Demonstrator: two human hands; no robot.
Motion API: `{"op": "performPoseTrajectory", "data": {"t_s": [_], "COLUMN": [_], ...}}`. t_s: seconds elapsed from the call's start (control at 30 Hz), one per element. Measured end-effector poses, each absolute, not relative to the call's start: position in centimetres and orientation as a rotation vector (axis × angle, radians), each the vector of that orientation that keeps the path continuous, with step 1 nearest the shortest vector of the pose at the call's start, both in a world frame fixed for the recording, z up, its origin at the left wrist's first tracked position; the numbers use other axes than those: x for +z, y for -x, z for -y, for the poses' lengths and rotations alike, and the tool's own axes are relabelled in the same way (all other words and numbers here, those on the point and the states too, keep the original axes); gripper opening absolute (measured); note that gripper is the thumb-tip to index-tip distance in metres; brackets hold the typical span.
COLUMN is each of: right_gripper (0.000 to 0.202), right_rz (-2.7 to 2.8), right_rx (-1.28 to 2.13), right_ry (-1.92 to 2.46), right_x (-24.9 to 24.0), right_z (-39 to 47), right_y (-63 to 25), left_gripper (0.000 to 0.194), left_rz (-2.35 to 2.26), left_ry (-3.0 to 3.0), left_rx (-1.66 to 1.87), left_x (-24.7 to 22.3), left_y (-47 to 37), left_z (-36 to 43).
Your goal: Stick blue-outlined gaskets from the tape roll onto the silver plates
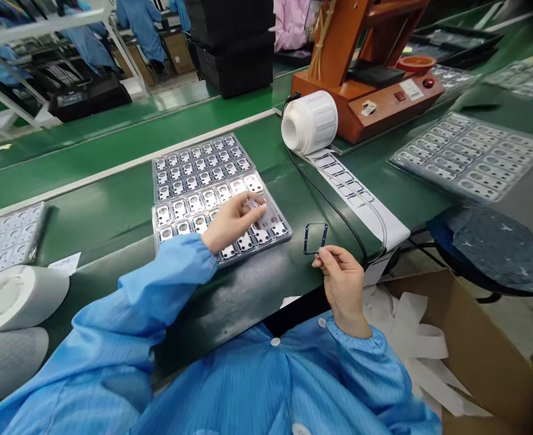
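Observation:
My right hand [342, 284] pinches a thin dark rectangular adhesive frame [306, 238] by its lower edge, holding it upright above the green bench. Over the right part of a clear plastic tray [289, 234], my left hand [234, 220] has thumb and fingers closed at a small metal plate [266, 219], which is slightly blurred. Rows of similar silvery plates with round holes fill this tray and the one behind it [198, 163]. Right of my hands, a white backing strip [382, 220] carries more dark frames and runs from a white roll core [314, 121].
An orange press machine [393, 106] stands at the back right, its black cable crossing the bench. Another filled tray [475, 154] lies right, one more [8, 235] left beside white rolls [22, 296]. A cardboard box [470, 326] with waste strips is by my right side.

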State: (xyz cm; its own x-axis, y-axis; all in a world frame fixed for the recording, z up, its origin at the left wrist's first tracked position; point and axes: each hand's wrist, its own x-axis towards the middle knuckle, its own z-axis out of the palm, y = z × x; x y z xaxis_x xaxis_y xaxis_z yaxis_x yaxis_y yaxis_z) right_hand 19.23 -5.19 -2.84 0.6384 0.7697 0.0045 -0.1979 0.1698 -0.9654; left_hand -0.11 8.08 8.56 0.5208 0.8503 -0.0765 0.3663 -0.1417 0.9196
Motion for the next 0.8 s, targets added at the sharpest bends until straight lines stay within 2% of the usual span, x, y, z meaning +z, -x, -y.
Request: {"op": "performPoseTrajectory", "data": {"t_s": [0.17, 0.3, 0.67, 0.8], "right_gripper": [0.028, 0.024, 0.014, 0.014], "right_rz": [0.57, 0.639, 0.81, 0.863], "right_rx": [0.78, 0.758, 0.68, 0.655], "right_ry": [1.255, 1.324, 1.439, 1.468], "right_x": [-2.4, -2.3, -2.3, -2.1], "right_z": [6.4, 7.5, 8.9, 9.0], "right_y": [-18.5, -18.1, -17.7, -17.4], "left_gripper": [0.036, 0.031, 0.012, 0.012], "left_rz": [-0.845, -0.794, -0.745, -0.735], "left_ry": [-1.213, -1.025, -0.973, -0.979], "left_rx": [0.405, 0.385, 0.457, 0.454], "left_x": [3.9, 1.3, 0.7, 0.9], "left_y": [-1.4, -2.0, -2.4, -2.4], "left_z": [-2.2, -1.0, -0.9, -0.9]}}
